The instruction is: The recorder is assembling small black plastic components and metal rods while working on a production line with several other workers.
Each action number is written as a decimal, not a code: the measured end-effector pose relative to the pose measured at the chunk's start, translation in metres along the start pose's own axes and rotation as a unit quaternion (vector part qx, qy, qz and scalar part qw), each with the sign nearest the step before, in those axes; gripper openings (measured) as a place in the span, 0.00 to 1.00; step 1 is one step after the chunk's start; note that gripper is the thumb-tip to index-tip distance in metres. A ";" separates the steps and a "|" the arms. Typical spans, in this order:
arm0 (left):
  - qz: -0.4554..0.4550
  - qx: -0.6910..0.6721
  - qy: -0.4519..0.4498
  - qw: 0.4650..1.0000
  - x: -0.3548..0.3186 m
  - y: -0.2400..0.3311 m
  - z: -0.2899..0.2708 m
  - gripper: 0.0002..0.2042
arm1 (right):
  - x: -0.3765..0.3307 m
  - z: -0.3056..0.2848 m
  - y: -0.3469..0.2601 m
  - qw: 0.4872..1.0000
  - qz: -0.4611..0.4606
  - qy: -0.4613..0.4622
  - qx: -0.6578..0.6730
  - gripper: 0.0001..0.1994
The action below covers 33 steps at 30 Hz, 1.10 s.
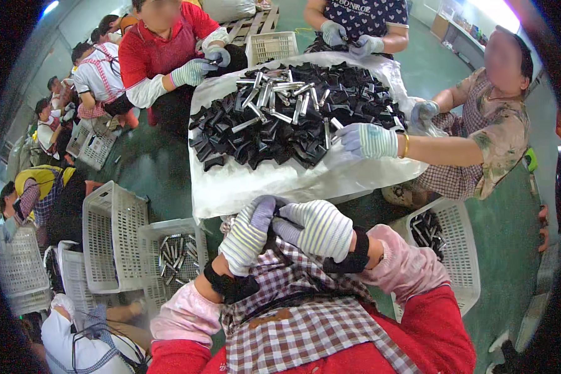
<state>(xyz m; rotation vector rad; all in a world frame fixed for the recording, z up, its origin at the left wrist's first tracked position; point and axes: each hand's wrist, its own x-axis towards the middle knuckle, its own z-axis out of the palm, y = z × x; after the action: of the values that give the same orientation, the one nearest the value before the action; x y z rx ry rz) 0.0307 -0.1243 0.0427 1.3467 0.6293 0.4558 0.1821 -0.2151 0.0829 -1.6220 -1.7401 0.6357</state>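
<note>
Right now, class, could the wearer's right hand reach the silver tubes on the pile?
Probably yes: only white sheeting and black pieces separate the right hand from the silver tubes, though a co-worker's gloved hand is close.

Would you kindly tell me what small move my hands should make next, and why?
Perhaps ease your right hand slightly away from your left hand: the two meet in front of the checked apron, and anything held between them is hard to see.
</note>
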 end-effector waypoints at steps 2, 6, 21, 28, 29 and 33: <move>0.014 -0.075 0.027 0.997 0.003 0.008 0.005 0.20 | -0.001 -0.002 -0.002 1.000 0.020 0.015 0.016 0.15; 0.028 -0.029 0.036 0.999 0.009 0.003 0.006 0.21 | -0.009 -0.005 0.002 0.997 0.042 0.049 0.034 0.14; -0.156 -0.033 0.129 0.979 0.000 0.048 0.086 0.18 | -0.089 -0.018 0.079 0.980 0.098 0.160 -0.069 0.15; 0.000 0.195 0.058 0.979 0.045 0.000 0.003 0.23 | -0.260 -0.098 0.207 0.839 0.436 0.275 -0.172 0.17; -0.021 0.206 0.070 0.976 0.051 0.006 0.001 0.22 | -0.279 -0.103 0.207 0.780 0.540 0.283 -0.142 0.18; 0.002 0.223 0.030 0.974 0.059 0.017 -0.009 0.24 | -0.355 -0.086 0.290 0.721 0.664 0.151 -0.130 0.30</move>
<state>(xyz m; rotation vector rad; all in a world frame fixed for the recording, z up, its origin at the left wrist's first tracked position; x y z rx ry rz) 0.0702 -0.0773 0.0493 1.7640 0.8113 0.3720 0.4418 -0.5426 -0.1246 -2.8702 -0.1444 0.6397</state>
